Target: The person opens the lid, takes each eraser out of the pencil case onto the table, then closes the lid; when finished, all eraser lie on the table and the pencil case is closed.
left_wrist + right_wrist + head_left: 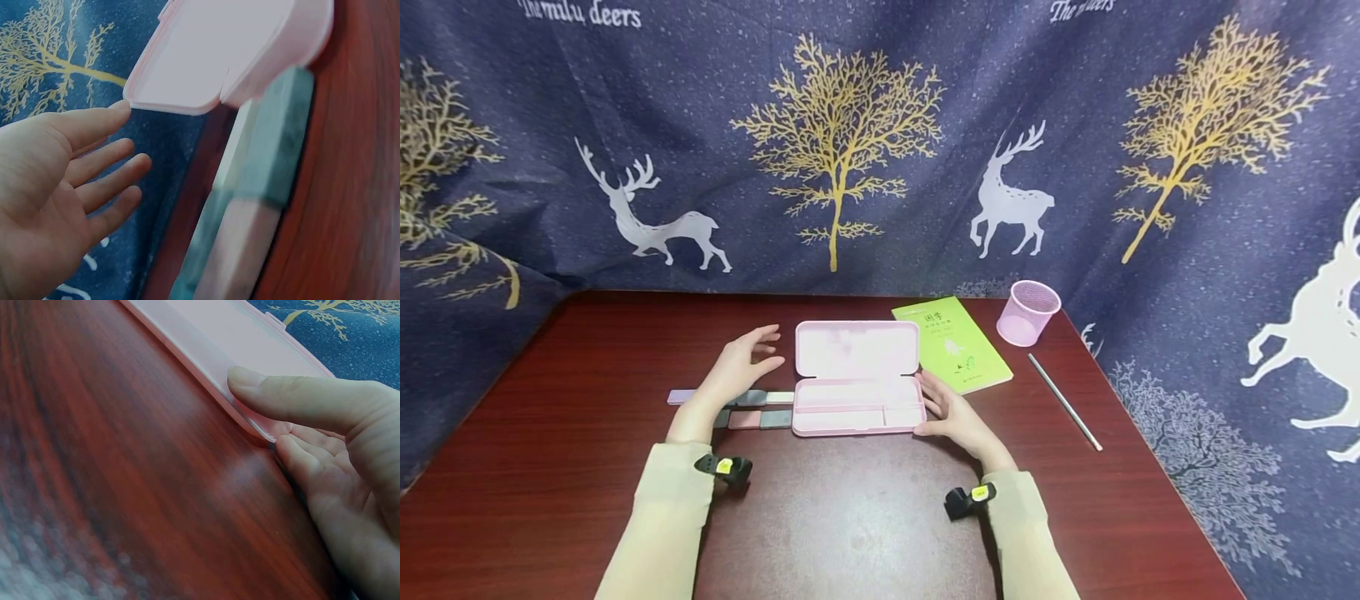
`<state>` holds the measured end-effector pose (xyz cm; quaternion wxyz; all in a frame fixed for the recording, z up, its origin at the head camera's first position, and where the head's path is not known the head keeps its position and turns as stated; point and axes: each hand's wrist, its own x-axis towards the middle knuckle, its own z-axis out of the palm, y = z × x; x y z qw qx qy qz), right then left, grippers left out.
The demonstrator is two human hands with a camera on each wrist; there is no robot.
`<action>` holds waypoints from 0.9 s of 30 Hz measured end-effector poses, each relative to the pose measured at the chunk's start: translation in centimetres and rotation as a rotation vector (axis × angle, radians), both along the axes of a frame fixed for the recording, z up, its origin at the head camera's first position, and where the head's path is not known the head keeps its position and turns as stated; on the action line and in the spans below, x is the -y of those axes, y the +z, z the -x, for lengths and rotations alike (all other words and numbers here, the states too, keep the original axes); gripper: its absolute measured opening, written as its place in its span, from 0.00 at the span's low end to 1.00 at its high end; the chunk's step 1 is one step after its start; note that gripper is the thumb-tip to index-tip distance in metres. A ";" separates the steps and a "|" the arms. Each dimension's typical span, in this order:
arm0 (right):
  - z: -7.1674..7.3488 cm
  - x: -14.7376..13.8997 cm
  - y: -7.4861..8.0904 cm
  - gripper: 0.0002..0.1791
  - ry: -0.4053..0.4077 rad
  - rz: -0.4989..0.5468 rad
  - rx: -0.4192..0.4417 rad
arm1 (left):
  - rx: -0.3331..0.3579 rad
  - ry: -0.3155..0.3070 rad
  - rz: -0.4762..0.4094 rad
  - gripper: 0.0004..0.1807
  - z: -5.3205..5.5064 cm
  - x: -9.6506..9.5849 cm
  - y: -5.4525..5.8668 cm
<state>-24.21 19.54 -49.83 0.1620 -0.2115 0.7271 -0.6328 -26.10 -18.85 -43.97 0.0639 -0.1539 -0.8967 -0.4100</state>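
A pink pencil case [859, 421] lies on the table with its lid [857, 348] folded back, showing a long compartment and shorter sections. At its right end, my right hand [955, 418] grips the side, thumb [294, 397] over the rim and fingers curled at the outside. My left hand [735, 367] is raised left of the lid, fingers spread and holding nothing. Two flat-sided sticks that look like markers lie left of the case, partly behind the left forearm. The rear stick [780, 397] is lavender, dark green and white; the front stick [745, 419] is grey-green and pink.
A green book [977, 358] lies behind the case's right end. Farther right stands a pink mesh pen cup [1028, 315], with a thin pencil [1063, 402] lying in front of it. A dark cloth printed with deer and trees hangs behind the brown table [550, 467].
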 end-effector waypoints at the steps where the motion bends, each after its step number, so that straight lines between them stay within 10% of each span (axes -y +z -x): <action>1: 0.0 0.0 0.0 0.55 -0.001 -0.001 0.000 | -0.002 -0.004 -0.010 0.32 0.2 -0.3 0.0; 27: 0.2 -0.1 -0.2 0.54 -0.005 -0.004 0.002 | 0.038 -0.015 -0.036 0.32 1.3 -3.2 0.2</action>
